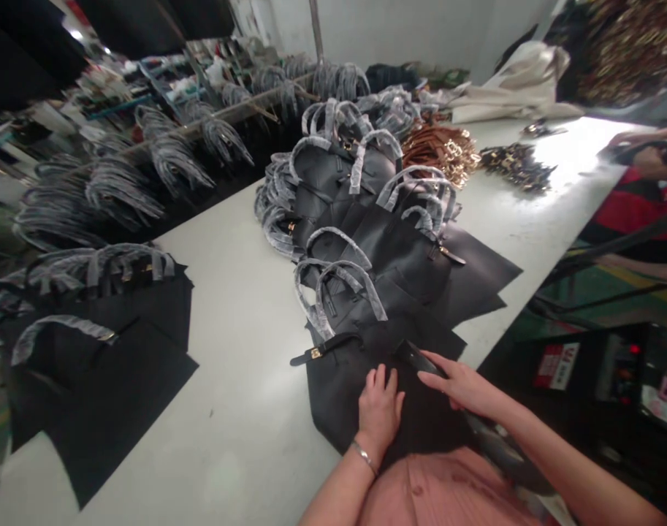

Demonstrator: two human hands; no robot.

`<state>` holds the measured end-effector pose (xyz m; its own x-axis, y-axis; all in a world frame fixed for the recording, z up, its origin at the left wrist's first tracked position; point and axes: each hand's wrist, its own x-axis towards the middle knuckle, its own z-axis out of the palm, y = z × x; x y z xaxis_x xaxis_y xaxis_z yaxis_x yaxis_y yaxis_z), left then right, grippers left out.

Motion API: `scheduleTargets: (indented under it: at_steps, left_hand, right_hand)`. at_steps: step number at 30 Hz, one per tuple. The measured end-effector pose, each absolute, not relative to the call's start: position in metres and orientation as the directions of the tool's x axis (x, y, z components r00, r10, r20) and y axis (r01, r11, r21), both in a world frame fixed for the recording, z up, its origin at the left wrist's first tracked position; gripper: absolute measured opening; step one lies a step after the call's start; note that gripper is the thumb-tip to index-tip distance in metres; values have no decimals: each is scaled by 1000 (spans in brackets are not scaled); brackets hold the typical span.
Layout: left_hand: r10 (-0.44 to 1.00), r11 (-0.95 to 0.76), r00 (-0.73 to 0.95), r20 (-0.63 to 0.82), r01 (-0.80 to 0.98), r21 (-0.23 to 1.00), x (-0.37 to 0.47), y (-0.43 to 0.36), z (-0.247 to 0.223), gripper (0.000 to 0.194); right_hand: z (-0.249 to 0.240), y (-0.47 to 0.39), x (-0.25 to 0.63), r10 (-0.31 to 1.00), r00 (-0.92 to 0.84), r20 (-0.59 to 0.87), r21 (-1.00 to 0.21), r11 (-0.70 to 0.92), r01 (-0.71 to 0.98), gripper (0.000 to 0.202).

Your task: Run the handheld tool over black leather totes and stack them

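My left hand (pixel 380 405) lies on a black bag panel (pixel 336 391), its fingers stretched out over the smooth surface. To its right, my right hand (pixel 462 383) grips a long black strip-like piece (pixel 418 358) between thumb and fingers. The piece's exact kind is unclear, and part of it is hidden by the hand. At the panel's top are handles (pixel 325 292) wrapped in clear plastic film. A short black strap with a gold buckle (pixel 315 353) sticks out at the panel's left corner.
More black bag panels (pixel 377 241) with wrapped handles are piled ahead on the white table (pixel 245 351). Another stack (pixel 108 365) lies at left. Brown straps (pixel 435 150) and dark buckled pieces (pixel 519 164) lie at the back. Wrapped handles (pixel 174 150) hang from a rack; another person's hand (pixel 634 137) is at right.
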<state>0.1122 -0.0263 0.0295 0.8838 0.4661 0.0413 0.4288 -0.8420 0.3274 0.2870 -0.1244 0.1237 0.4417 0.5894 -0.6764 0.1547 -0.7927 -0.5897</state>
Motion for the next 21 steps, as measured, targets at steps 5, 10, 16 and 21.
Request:
scheduleTargets:
  at_steps: [5,10,16,21]
  left_hand:
    - [345,-855,938,-12,319,410,103,-2,32,40]
    - [263,-861,964,25,224,456,99,14,25,36]
    - [258,-877,964,67,205,435,97,8,18,33]
    - [226,-880,967,117,151,451,93,6,14,28]
  right_hand:
    - [113,-116,285,561,411,-718,-560,-817,137,56]
    - [101,-88,279,567,446,-693,-566,-810,151,60]
    - [106,-72,270,631,464,-621,-599,-765,238,64]
    - [125,-74,271,669,395,-630,-603,-741,294,64]
